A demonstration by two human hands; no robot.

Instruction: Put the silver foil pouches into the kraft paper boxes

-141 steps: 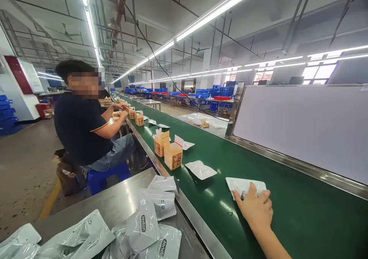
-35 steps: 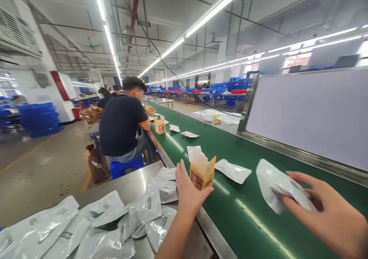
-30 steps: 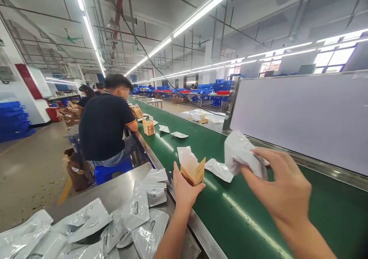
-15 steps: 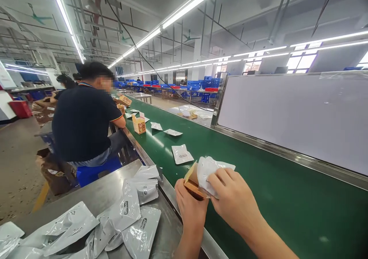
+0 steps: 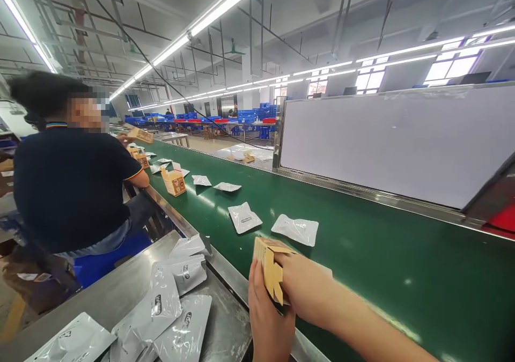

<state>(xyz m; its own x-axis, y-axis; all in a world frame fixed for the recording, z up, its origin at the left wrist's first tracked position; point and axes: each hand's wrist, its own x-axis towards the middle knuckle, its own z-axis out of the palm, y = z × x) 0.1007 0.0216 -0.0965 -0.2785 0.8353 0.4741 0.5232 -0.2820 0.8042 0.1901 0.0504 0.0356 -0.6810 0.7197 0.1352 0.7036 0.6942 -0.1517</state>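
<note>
Two bare hands close around a small tan carton (image 5: 269, 268) at the near edge of a green conveyor belt (image 5: 382, 276), just above its steel rim. The left hand (image 5: 267, 316) cups the box from below, fingers wrapped about its body; the right hand (image 5: 308, 292) reaches across from the belt side, fingers curled over the open end, where the flaps stand splayed. Whether anything sits inside cannot be told.

The carton is thin printed card, brown-orange with creased flaps, and it looks light and easily crushed; a hold on the flat side panels, not the loose flaps, would likely serve best.

Two silver foil pouches (image 5: 295, 229) lie flat on the belt just beyond, and more pouches (image 5: 169, 303) are heaped on the steel table (image 5: 132, 276) at the left. A co-worker in a dark shirt (image 5: 72, 185) sits further up the line.
</note>
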